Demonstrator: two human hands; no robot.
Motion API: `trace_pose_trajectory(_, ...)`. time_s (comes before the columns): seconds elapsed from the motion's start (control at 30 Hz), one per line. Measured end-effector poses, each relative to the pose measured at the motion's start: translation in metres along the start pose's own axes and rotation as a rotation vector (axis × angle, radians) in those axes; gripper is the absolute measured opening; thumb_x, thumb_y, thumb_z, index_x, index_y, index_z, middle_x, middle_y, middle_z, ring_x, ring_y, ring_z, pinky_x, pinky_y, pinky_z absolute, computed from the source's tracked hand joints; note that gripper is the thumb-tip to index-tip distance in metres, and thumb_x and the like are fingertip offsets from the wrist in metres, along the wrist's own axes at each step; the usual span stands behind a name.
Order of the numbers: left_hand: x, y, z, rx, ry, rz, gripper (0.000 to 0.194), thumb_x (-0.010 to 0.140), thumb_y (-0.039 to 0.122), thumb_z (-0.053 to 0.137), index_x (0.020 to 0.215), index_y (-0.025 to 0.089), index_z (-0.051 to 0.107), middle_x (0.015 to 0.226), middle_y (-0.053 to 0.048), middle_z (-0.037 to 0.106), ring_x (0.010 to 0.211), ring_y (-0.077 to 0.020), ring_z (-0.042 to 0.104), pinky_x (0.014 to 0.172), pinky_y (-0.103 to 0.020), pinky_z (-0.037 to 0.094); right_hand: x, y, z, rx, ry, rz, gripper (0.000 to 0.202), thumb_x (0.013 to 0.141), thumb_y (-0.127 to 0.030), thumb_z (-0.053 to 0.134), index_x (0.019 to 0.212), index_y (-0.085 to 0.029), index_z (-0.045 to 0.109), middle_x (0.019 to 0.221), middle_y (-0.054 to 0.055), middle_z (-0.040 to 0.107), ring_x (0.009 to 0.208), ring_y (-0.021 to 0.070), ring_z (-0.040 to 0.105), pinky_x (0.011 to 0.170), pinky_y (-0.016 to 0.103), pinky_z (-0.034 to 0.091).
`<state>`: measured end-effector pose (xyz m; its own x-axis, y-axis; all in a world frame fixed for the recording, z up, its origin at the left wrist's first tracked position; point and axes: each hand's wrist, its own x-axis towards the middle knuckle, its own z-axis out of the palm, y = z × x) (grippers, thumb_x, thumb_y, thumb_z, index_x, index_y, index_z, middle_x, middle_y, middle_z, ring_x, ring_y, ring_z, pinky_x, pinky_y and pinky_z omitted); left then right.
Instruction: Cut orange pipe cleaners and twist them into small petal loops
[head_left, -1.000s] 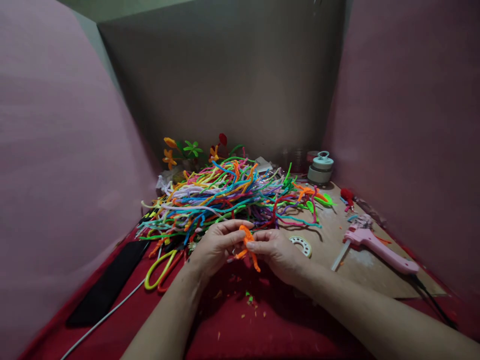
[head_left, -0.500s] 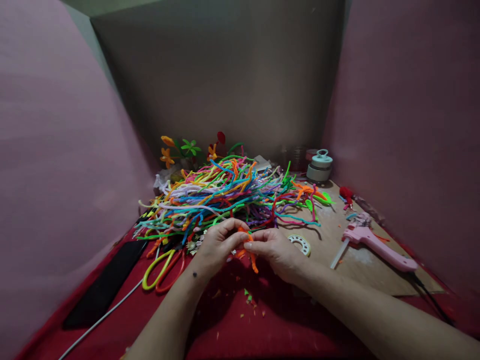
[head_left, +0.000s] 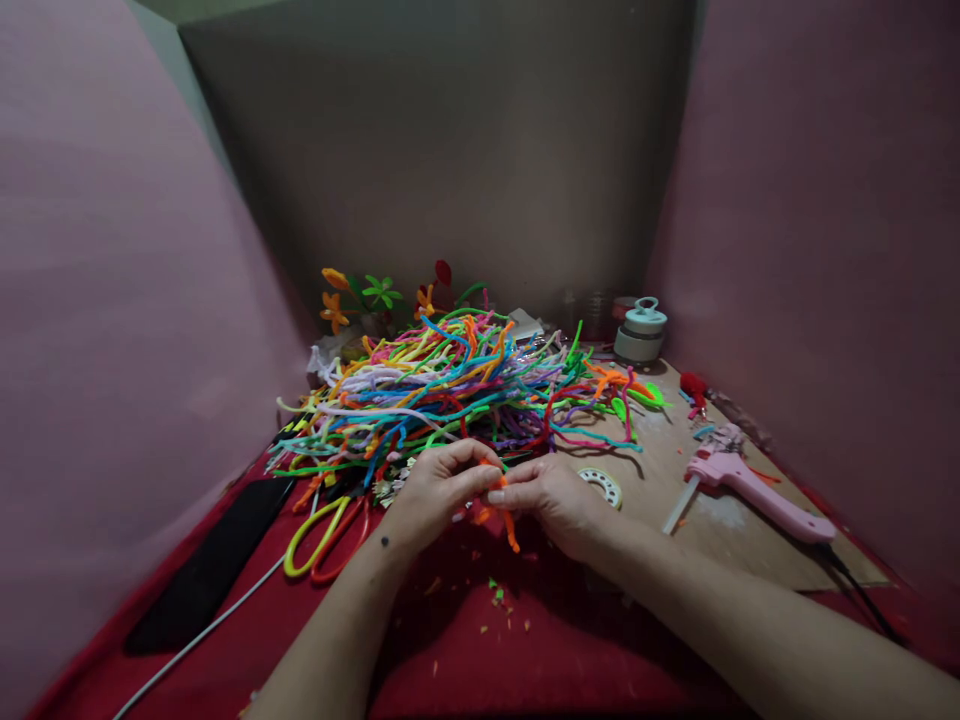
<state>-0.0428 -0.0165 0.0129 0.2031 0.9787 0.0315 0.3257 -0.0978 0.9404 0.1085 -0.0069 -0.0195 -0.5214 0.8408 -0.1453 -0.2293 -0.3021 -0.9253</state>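
My left hand and my right hand meet low in the middle of the head view, fingertips nearly touching. Both pinch a small orange pipe cleaner piece, whose end hangs down below the fingers. A bit of green shows between the fingertips; the rest of the piece is hidden by them. Right behind my hands lies a large heap of multicoloured pipe cleaners. Small green and orange scraps lie on the red cloth below.
Scissors with yellow and red handles, a black phone-like slab and a white cable are at left. At right, a pink glue gun rests on a brown board, near a white ring. Pipe cleaner flowers stand behind.
My hands have barely moved, still pinching the orange piece. Its hanging end has shifted slightly down and right. The view has shifted very slightly.
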Motion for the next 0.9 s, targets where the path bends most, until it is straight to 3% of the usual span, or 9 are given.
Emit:
trace_pose_trajectory(0.17,-0.001,0.002,-0.001,0.121,-0.014,0.058,0.015,0.074,0.029,0.057,0.067,0.016,0.061,0.058,0.002,0.052,0.052,-0.0082,0.043,0.05,-0.018,0.033,0.001,0.001,-0.001,0.042,-0.045,0.035,0.019,0.052,-0.025,0.075,0.05,-0.012,0.061,0.042,-0.003,0.05,0.038,0.0069,0.041,0.044,0.023,0.028)
trace_pose_trajectory(0.27,-0.001,0.002,-0.002,0.187,-0.019,0.088,0.018,0.077,0.029,0.053,0.066,0.016,0.058,0.057,0.002,0.051,0.052,-0.0087,0.043,0.051,-0.019,0.034,0.002,0.003,-0.002,0.091,-0.091,0.011,0.019,0.055,-0.027,0.073,0.053,-0.011,0.063,0.046,-0.002,0.052,0.043,0.0067,0.041,0.048,0.023,0.029)
trace_pose_trajectory(0.43,-0.001,0.002,0.0,0.302,-0.025,0.191,0.017,0.076,0.025,0.054,0.063,0.015,0.058,0.061,0.001,0.054,0.059,-0.0097,0.047,0.055,-0.02,0.035,0.004,0.005,-0.004,-0.019,-0.045,0.001,0.019,0.054,-0.027,0.074,0.051,-0.011,0.063,0.044,-0.002,0.052,0.044,0.0079,0.042,0.05,0.024,0.029)
trace_pose_trajectory(0.53,-0.001,0.001,0.001,0.172,-0.012,0.121,0.015,0.075,0.026,0.057,0.066,0.014,0.059,0.062,0.001,0.055,0.057,-0.0087,0.046,0.053,-0.019,0.034,0.004,0.003,-0.003,-0.055,-0.009,0.006,0.019,0.052,-0.027,0.074,0.051,-0.011,0.063,0.044,-0.001,0.053,0.042,0.008,0.041,0.048,0.024,0.028)
trace_pose_trajectory(0.63,0.0,-0.003,0.001,-0.148,-0.047,-0.035,0.019,0.076,0.033,0.057,0.077,0.014,0.061,0.058,0.003,0.053,0.047,-0.0062,0.04,0.045,-0.019,0.03,0.003,-0.002,-0.002,-0.065,0.012,-0.031,0.018,0.053,-0.027,0.072,0.054,-0.01,0.065,0.046,-0.001,0.054,0.043,0.008,0.041,0.049,0.025,0.029)
trace_pose_trajectory(0.73,0.001,-0.008,0.0,-0.36,-0.067,-0.096,0.024,0.076,0.037,0.058,0.084,0.015,0.061,0.055,0.004,0.051,0.042,-0.0046,0.037,0.042,-0.018,0.027,0.002,-0.005,-0.001,-0.083,0.048,-0.062,0.016,0.054,-0.024,0.071,0.052,-0.01,0.064,0.046,-0.002,0.052,0.044,0.0069,0.039,0.049,0.024,0.028)
trace_pose_trajectory(0.9,0.002,-0.01,0.001,-0.268,0.015,-0.084,0.025,0.075,0.037,0.06,0.074,0.012,0.063,0.052,0.003,0.05,0.041,-0.0045,0.038,0.04,-0.018,0.025,0.0,-0.006,0.0,-0.151,0.098,-0.079,0.016,0.056,-0.02,0.067,0.046,-0.012,0.057,0.042,-0.004,0.046,0.041,0.0054,0.034,0.047,0.024,0.024)
